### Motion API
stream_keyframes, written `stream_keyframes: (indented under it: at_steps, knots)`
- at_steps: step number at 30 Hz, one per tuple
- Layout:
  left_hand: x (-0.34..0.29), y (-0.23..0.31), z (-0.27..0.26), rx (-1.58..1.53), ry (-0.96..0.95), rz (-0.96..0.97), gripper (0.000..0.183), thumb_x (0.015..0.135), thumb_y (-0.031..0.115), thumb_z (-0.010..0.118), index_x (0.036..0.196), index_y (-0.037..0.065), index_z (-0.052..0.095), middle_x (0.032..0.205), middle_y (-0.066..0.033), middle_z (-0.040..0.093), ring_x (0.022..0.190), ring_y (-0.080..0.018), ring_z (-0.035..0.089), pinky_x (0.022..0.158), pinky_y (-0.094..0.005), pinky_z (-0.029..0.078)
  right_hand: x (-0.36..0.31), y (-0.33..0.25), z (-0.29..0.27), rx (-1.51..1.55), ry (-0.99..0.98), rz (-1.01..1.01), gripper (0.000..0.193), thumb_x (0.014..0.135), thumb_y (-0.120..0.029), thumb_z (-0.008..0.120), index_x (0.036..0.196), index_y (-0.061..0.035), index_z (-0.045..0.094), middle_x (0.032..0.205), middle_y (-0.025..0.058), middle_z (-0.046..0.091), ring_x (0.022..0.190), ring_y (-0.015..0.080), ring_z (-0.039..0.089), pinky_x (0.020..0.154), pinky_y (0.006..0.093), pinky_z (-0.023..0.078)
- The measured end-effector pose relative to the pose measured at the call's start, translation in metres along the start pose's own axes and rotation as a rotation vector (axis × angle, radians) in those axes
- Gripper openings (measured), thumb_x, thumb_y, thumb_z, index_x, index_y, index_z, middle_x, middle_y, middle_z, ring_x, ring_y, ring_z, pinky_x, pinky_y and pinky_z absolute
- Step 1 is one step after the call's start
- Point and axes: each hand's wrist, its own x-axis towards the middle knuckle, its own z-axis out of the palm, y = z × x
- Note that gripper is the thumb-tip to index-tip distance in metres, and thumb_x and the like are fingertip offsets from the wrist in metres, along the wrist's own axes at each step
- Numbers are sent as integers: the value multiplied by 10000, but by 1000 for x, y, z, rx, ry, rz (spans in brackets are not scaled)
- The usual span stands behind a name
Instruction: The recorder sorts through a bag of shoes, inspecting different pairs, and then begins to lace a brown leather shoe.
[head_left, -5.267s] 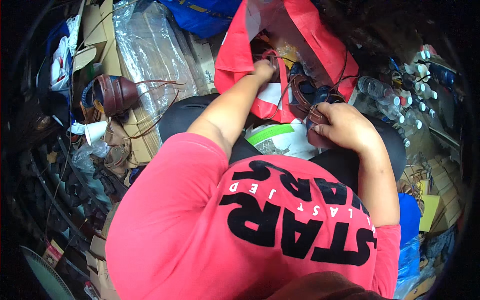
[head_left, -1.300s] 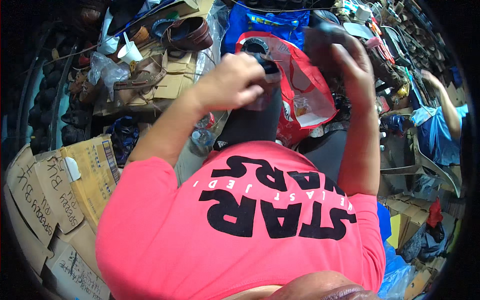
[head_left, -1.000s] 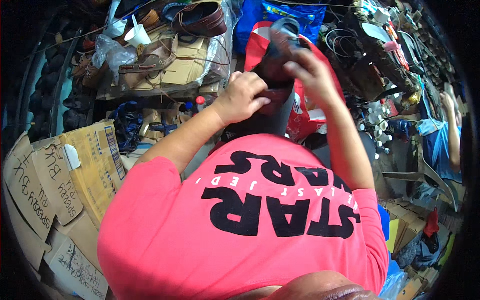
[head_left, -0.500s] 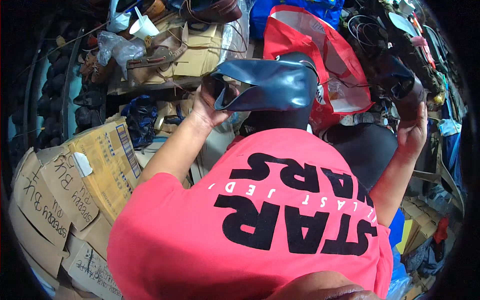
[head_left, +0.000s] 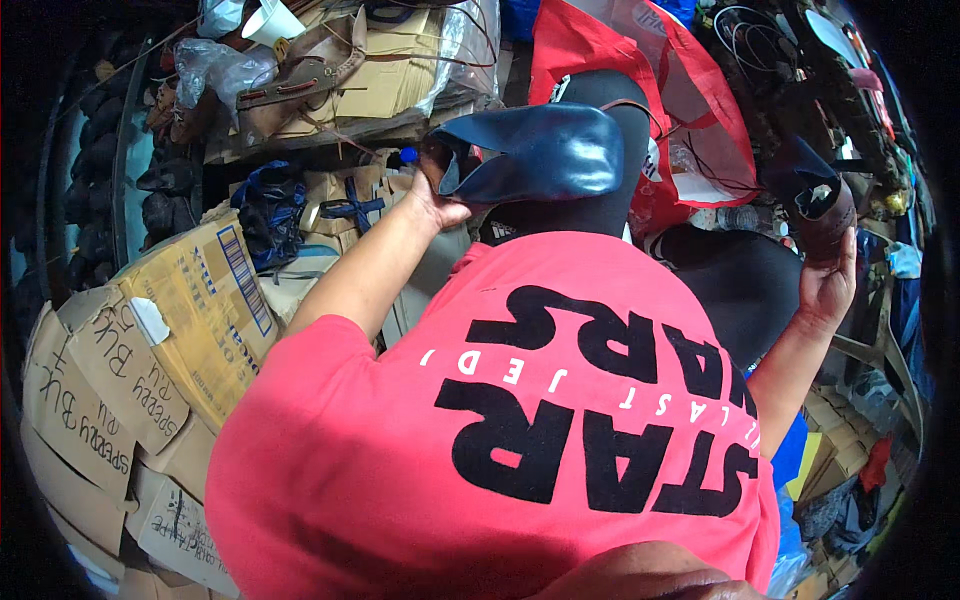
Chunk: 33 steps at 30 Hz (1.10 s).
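Observation:
A glossy dark-blue leather shoe upper (head_left: 555,150) lies across in front of me, its rounded toe end pointing right over my dark-clothed leg. My left hand (head_left: 440,205) grips its open heel end, fingers partly hidden behind the leather. Out to the right, my right hand (head_left: 828,285) holds up a second dark shoe upper (head_left: 828,212) by its lower part, with a brownish inner side showing. The far end of that one blends into the dark clutter behind it. The two uppers are well apart.
A red bag (head_left: 715,165) stands beyond my knees. Stacked tan cardboard pieces (head_left: 385,85), a brown shoe upper (head_left: 310,75) and a white cup (head_left: 272,22) sit at the far left. Cardboard boxes (head_left: 200,315) crowd my left; a rack of dark shoe-shaped items (head_left: 165,180) stands beyond.
The whole view has shifted slightly. My right hand and its upper sit a little lower in the picture, and the left upper has tilted slightly. Both hands keep their hold.

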Motion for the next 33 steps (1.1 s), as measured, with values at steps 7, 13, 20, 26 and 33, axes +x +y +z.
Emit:
stream_keyframes:
  at_steps: [7, 13, 20, 26, 33]
  knots:
    - [-10, -3, 18, 22, 46, -43, 315, 826, 441, 518, 816, 140, 605, 826, -95, 640, 906, -347, 610, 879, -583, 429, 5, 14, 19, -309, 559, -111, 329, 942, -255, 449, 1218, -83, 501, 1160, 87, 592, 986, 237, 600, 705, 396, 487]
    - [-6, 2, 9, 106, 36, 18, 503, 858, 501, 411, 1119, 100, 567, 1139, -156, 575, 1022, -340, 567, 930, -555, 408, 10, 21, 18, -255, 632, -110, 328, 943, -232, 453, 1225, -70, 499, 1174, 80, 589, 1011, 219, 590, 771, 375, 460]
    - [-23, 1, 33, 67, -42, 14, 470, 875, 481, 409, 1063, 88, 584, 1038, -119, 616, 948, -282, 600, 912, -506, 442, 24, 33, 46, -293, 868, -112, 398, 970, -194, 350, 1312, 2, 402, 1328, 132, 459, 1231, 244, 437, 1064, 392, 304]
    - [-37, 0, 38, 97, -328, 48, 353, 897, 403, 424, 965, 113, 612, 877, -49, 654, 846, -209, 625, 838, -451, 481, 24, 31, 47, -270, 820, -114, 408, 972, -207, 344, 1319, 3, 392, 1330, 133, 457, 1234, 246, 434, 1055, 391, 317]
    - [-64, -9, 105, 320, -567, 153, 285, 946, 210, 424, 1133, 27, 537, 1065, -73, 616, 987, -177, 590, 892, -334, 449, 8, 23, -1, -303, 621, -96, 403, 966, -277, 353, 1312, -84, 429, 1248, 89, 544, 1092, 254, 559, 756, 398, 517]
